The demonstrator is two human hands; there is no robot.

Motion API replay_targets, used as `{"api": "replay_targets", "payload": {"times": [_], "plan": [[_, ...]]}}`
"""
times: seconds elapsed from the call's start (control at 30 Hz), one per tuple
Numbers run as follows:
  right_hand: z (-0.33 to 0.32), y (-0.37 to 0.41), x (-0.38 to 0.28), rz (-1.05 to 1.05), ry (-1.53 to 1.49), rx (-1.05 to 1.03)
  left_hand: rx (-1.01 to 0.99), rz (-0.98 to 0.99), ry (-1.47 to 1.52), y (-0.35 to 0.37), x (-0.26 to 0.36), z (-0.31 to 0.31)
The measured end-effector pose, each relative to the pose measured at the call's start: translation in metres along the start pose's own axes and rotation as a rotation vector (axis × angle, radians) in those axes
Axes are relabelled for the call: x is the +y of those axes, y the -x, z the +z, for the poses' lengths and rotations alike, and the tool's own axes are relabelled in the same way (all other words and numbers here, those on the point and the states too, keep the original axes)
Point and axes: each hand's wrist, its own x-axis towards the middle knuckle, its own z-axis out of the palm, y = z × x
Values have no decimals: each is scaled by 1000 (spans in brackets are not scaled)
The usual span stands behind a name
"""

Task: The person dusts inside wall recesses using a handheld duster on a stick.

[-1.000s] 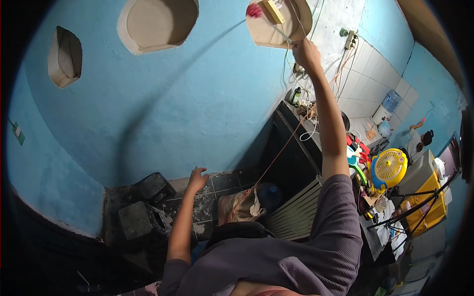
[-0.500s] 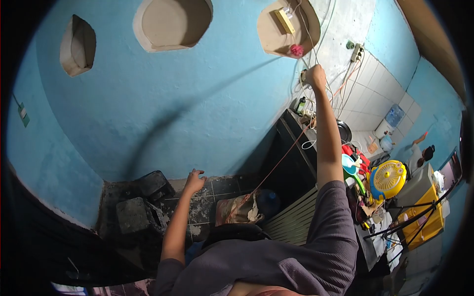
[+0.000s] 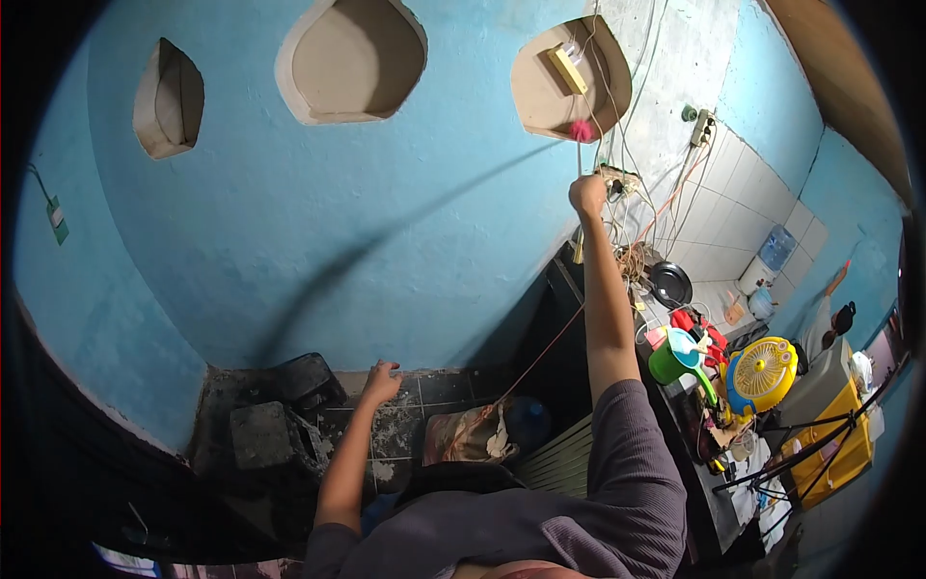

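Observation:
My right hand (image 3: pixel 588 193), its fingers closed in a fist, grips a thin stick with a pink fuzzy tip (image 3: pixel 581 130). The tip points up at the lower edge of the right-hand wall niche (image 3: pixel 531 92). A pale handle end shows below the fist. Close beside this hand are a wall socket with plugs (image 3: pixel 617 183) and tangled cables (image 3: pixel 632 261). My left hand (image 3: pixel 383 382) hangs low on the left, holding nothing, with its fingers apart. Behind it lie the dark floor tiles (image 3: pixel 395 439).
On the cluttered counter to the right are a black pan (image 3: pixel 670 285), a green dipper (image 3: pixel 670 362) and a yellow fan (image 3: pixel 762 367). A black tripod (image 3: pixel 820 425) stands nearby. Another person (image 3: pixel 825 323) is at the far right. Dark blocks (image 3: pixel 270 434) lie at floor level.
My right hand has shifted left, away from the socket and cables, with the stick more upright. The view has tilted slightly upward. My left hand keeps nearly the same pose.

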Motion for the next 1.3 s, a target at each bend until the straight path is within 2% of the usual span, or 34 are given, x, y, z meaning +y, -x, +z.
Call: {"api": "replay_targets", "payload": {"times": [0.07,0.1,0.13,0.2,0.23,0.3,0.4,0.43,0.47,0.53,0.6,0.63,0.67,0.73,0.8,0.9,0.97,1.07,1.13,1.2,1.27,1.3], "plan": [[11,4,-1,5,-19,-71,64,41,11,-9,-13,12],[7,14,-9,-97,3,-41,75,49,12,-13,-16,12],[-2,25,-15,-101,-162,6,21,59,10,-17,-19,13],[-6,26,-4,-44,-266,1,-44,61,11,-17,-22,13],[-2,20,1,-45,-264,-2,-15,41,12,-18,-23,14],[12,10,14,-81,-134,150,0,13,6,-8,-14,11],[20,8,9,-123,-147,60,9,-14,37,-3,-3,8],[19,14,4,-87,-80,20,8,33,32,-12,-13,16],[4,26,-11,-40,-170,-69,9,80,30,-18,-15,17],[19,27,14,-10,-479,-82,5,77,27,-27,-21,23],[11,26,17,127,-353,-2,-6,65,21,-21,-18,24],[21,22,28,66,-294,129,3,58,19,-18,-16,23],[31,13,36,68,-292,127,15,53,18,-16,-12,22],[48,2,50,226,-408,-51,7,47,18,-14,-11,24],[49,8,40,126,-405,-75,12,53,21,-20,-8,19],[29,20,27,177,-526,-63,-21,66,8,-18,-8,21],[32,20,23,205,-382,70,-15,45,-13,-15,-6,20],[71,6,41,186,-421,-4,-6,32,5,-17,-9,21],[48,25,14,130,-402,-3,7,50,-9,-25,-20,27],[42,36,12,15,-778,-108,16,62,-18,-26,-22,26],[61,30,39,19,-760,-61,-4,62,-30,-24,-23,26],[70,23,53,103,-655,20,-9,59,-31,-21,-23,26]]}}
